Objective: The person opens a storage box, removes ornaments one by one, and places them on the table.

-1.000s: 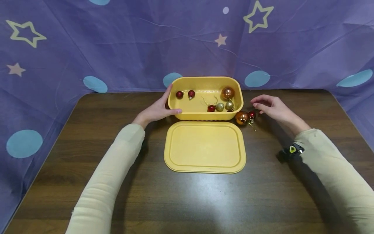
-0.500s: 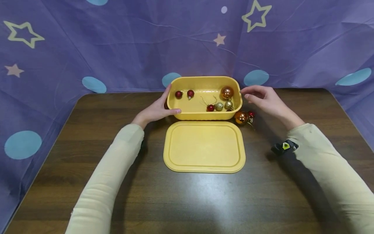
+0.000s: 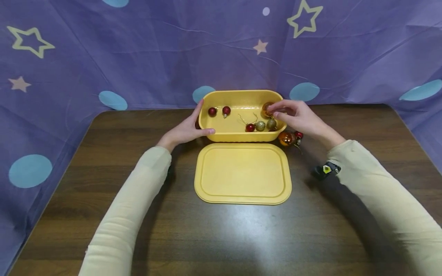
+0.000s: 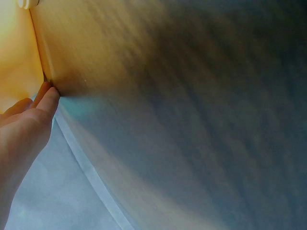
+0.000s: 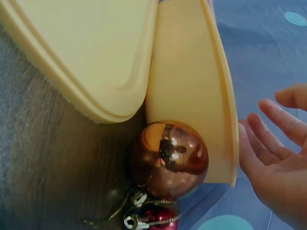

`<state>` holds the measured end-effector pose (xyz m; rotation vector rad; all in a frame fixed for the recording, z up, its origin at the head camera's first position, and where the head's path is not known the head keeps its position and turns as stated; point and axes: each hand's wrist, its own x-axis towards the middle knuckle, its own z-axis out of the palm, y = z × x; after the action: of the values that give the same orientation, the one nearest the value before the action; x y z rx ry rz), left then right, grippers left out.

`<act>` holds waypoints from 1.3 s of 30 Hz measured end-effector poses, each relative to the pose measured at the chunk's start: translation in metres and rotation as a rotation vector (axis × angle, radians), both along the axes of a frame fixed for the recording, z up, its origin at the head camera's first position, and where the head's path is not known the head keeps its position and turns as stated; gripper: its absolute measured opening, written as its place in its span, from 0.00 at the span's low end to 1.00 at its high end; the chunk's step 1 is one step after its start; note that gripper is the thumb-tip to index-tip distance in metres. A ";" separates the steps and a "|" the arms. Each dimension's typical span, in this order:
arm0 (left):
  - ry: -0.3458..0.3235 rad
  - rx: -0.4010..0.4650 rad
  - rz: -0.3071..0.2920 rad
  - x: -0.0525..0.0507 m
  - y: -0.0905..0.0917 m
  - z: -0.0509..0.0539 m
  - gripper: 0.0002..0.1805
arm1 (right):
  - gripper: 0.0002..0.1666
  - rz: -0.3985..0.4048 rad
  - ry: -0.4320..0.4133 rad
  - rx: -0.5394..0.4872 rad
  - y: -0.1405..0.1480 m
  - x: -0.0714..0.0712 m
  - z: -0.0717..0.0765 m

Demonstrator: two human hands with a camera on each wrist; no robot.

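Observation:
My left hand holds the left end of a yellow plastic box, its thumb at the front rim. In the left wrist view, the left hand's fingers lie against the box's outer wall. Over the box's right end reaches my right hand, its fingertips close to a shiny copper bauble inside. The right wrist view shows the right hand with loosely bent fingers and nothing visible between them. Red baubles and gold baubles also lie in the box.
A yellow lid lies flat in front of the box. Outside its front right corner sit another copper bauble and a small red bauble on the brown wooden table. A purple curtain hangs behind.
My right hand has moved left, from beside the baubles on the table, across the box's right rim to above its inside. The left hand has stayed on the box.

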<state>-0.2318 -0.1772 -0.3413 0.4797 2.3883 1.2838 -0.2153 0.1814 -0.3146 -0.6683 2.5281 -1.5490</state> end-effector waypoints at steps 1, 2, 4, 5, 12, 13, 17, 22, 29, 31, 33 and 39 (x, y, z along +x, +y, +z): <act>0.000 0.001 -0.002 0.000 0.000 0.000 0.59 | 0.15 0.002 -0.011 0.015 -0.002 -0.001 0.000; 0.000 0.003 -0.003 0.000 0.000 0.000 0.59 | 0.15 0.005 -0.021 0.029 -0.004 -0.002 0.000; -0.002 0.006 -0.001 0.000 0.000 -0.001 0.59 | 0.15 0.010 -0.046 0.054 -0.008 -0.004 0.001; -0.002 0.007 0.000 0.000 0.000 -0.001 0.59 | 0.15 0.013 -0.057 0.068 -0.010 -0.005 0.001; -0.004 0.007 0.003 0.000 0.001 0.000 0.59 | 0.18 0.052 -0.097 0.142 -0.023 -0.015 0.002; -0.003 0.004 0.004 0.000 0.001 0.000 0.59 | 0.18 0.060 -0.106 0.151 -0.025 -0.016 0.002; -0.001 -0.002 0.007 -0.001 0.001 -0.001 0.59 | 0.19 0.084 -0.154 0.175 -0.034 -0.020 0.002; -0.004 0.003 0.008 -0.001 0.000 -0.001 0.59 | 0.20 0.105 -0.180 0.184 -0.042 -0.025 -0.001; -0.001 -0.002 0.013 -0.002 0.000 -0.001 0.59 | 0.20 0.148 -0.221 0.221 -0.048 -0.031 -0.004; -0.001 -0.003 0.021 -0.001 0.000 -0.001 0.59 | 0.20 0.186 -0.215 0.267 -0.050 -0.032 -0.004; -0.003 -0.006 0.022 -0.001 0.000 -0.001 0.59 | 0.20 0.221 -0.217 0.316 -0.052 -0.033 -0.005; -0.008 -0.001 0.014 0.001 0.001 0.000 0.59 | 0.20 0.244 -0.253 0.357 -0.053 -0.034 -0.006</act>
<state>-0.2310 -0.1765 -0.3414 0.4574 2.3901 1.2879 -0.2491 0.1283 -0.3206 -0.6532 2.3418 -0.9996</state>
